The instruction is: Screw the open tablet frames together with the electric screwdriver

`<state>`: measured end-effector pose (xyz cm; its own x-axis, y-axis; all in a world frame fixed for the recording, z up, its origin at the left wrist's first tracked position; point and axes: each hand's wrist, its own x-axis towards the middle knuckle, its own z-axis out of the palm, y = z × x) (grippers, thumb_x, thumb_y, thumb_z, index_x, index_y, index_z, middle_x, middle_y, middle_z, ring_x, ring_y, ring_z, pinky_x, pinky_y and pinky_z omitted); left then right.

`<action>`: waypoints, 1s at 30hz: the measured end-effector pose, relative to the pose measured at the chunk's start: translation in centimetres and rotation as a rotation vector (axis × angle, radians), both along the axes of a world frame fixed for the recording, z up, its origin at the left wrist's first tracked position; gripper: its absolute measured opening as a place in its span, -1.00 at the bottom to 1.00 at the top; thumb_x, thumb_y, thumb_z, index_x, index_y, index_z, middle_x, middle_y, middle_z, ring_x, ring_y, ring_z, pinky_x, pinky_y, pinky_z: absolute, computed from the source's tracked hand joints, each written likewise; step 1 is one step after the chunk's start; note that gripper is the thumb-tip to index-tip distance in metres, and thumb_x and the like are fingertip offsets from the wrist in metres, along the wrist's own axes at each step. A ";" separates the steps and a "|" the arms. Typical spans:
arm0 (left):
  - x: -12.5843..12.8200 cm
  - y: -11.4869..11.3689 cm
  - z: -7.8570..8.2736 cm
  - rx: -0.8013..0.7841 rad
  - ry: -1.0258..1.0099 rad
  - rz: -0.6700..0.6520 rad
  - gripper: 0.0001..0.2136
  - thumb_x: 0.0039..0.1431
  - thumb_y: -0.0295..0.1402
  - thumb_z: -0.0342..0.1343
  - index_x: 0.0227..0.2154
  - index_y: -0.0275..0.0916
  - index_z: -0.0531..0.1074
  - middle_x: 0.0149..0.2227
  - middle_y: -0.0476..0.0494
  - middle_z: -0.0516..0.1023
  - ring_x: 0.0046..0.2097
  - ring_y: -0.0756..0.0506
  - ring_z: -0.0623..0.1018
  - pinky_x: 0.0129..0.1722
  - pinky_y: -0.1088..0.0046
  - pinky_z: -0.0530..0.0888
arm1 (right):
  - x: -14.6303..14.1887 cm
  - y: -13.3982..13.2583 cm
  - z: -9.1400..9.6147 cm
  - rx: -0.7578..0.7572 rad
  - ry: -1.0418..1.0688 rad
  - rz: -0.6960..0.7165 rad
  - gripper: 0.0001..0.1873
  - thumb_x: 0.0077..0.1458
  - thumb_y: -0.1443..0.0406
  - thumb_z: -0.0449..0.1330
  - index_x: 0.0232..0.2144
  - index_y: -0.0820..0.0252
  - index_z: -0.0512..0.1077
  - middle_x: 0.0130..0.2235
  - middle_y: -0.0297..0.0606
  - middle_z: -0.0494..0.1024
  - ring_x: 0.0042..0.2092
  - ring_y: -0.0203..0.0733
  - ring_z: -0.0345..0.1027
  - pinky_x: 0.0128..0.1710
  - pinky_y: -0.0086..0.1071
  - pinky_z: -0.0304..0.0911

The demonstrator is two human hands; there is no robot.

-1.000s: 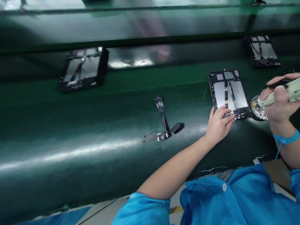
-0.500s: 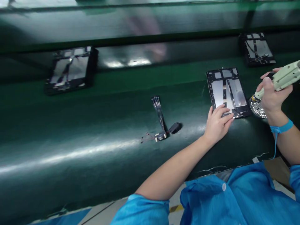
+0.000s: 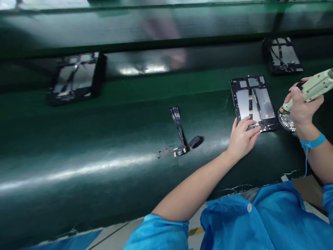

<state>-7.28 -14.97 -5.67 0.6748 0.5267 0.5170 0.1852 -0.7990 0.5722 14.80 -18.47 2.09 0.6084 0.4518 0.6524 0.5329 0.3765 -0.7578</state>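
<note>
Left hand: lies open, with the fingers (image 3: pixel 249 126) resting on the lower edge of a black tablet frame (image 3: pixel 246 83), near the bench's front edge.
Right hand: wrapped around a pale green electric screwdriver (image 3: pixel 309 91), well off the bench surface and to the right of the frame.
Hands: apart, with the frame's right corner and a round perforated metal dish (image 3: pixel 285 121) between them.
Screwdriver tip: a small brass-coloured point (image 3: pixel 281 110) just above the dish; whether it touches the dish cannot be told.
Tablet frame: flat on the green bench (image 3: pixel 145 104) toward its right end, with silver panels and dark strips inside.
Hidden or cut off: the right hand covers part of the dish, the left fingers cover part of the frame's lower edge, and the picture's right edge cuts off the screwdriver's rear end.
Hard to make out: the fine details on the frames, because of glare.
Nearby: a flat ribbon cable (image 3: pixel 177 125) with thin red wires lies mid-bench beside a small black part (image 3: pixel 195 141).
Farther back: two more tablet frames (image 3: pixel 282 55) (image 3: pixel 75 78), well apart.
Person: blue sleeves (image 3: pixel 156 232) and a blue wrist strap (image 3: pixel 312 140) on the right wrist.
</note>
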 end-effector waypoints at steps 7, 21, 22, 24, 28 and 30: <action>0.2 -0.1 -0.1 -0.032 -0.002 0.014 -0.74 0.24 -0.32 0.29 -0.03 -0.22 0.55 -0.01 -0.21 0.62 0.22 -0.27 0.50 0.32 -0.12 0.27 | -2.1 -0.9 2.1 0.113 -0.012 0.009 -0.71 0.12 0.19 0.35 -0.15 0.08 0.38 -0.34 -0.36 0.51 -0.62 -0.31 0.30 -0.68 -0.36 0.23; 0.5 0.0 0.2 -0.089 0.065 -0.028 -0.72 0.23 -0.29 0.29 0.00 -0.16 0.56 0.04 -0.21 0.59 0.26 -0.27 0.45 0.36 -0.10 0.19 | -8.7 -1.9 1.1 -0.056 0.027 0.381 -0.70 0.19 0.15 0.35 -0.05 -0.17 0.40 -0.23 -0.38 0.50 -0.55 -0.27 0.33 -0.58 -0.28 0.39; 0.5 0.0 0.3 -0.090 0.067 -0.027 -0.72 0.23 -0.29 0.28 0.00 -0.16 0.55 0.05 -0.21 0.59 0.26 -0.27 0.45 0.36 -0.10 0.18 | -8.7 -1.9 1.0 -0.057 0.028 0.388 -0.69 0.19 0.14 0.36 -0.05 -0.17 0.39 -0.23 -0.38 0.50 -0.55 -0.27 0.33 -0.57 -0.27 0.40; 0.5 0.0 0.4 -0.093 0.071 -0.025 -0.72 0.23 -0.29 0.29 0.00 -0.16 0.55 0.05 -0.21 0.59 0.27 -0.27 0.45 0.36 -0.09 0.18 | -8.7 -1.9 0.8 -0.070 0.023 0.379 -0.68 0.18 0.11 0.36 -0.06 -0.16 0.38 -0.22 -0.38 0.49 -0.55 -0.28 0.33 -0.55 -0.27 0.41; 0.5 -0.1 0.5 -0.092 0.064 -0.029 -0.72 0.23 -0.30 0.29 -0.01 -0.17 0.55 0.05 -0.21 0.59 0.27 -0.27 0.44 0.36 -0.08 0.19 | -8.7 -1.9 0.8 -0.129 0.013 0.338 -0.67 0.17 0.07 0.36 -0.08 -0.16 0.35 -0.25 -0.39 0.48 -0.55 -0.27 0.32 -0.52 -0.26 0.41; 0.5 -0.1 0.4 -0.094 0.063 -0.026 -0.72 0.23 -0.30 0.28 -0.01 -0.17 0.55 0.05 -0.20 0.59 0.26 -0.27 0.45 0.36 -0.08 0.19 | -8.7 -1.8 0.8 -0.124 0.010 0.366 -0.70 0.19 0.11 0.35 -0.09 -0.14 0.36 -0.28 -0.41 0.48 -0.54 -0.27 0.33 -0.51 -0.27 0.41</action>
<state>-6.79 -15.05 -5.25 0.7183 0.5527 0.4225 0.2032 -0.7476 0.6323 6.09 -20.32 2.84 0.3987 0.7153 0.5740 0.3723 0.4458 -0.8141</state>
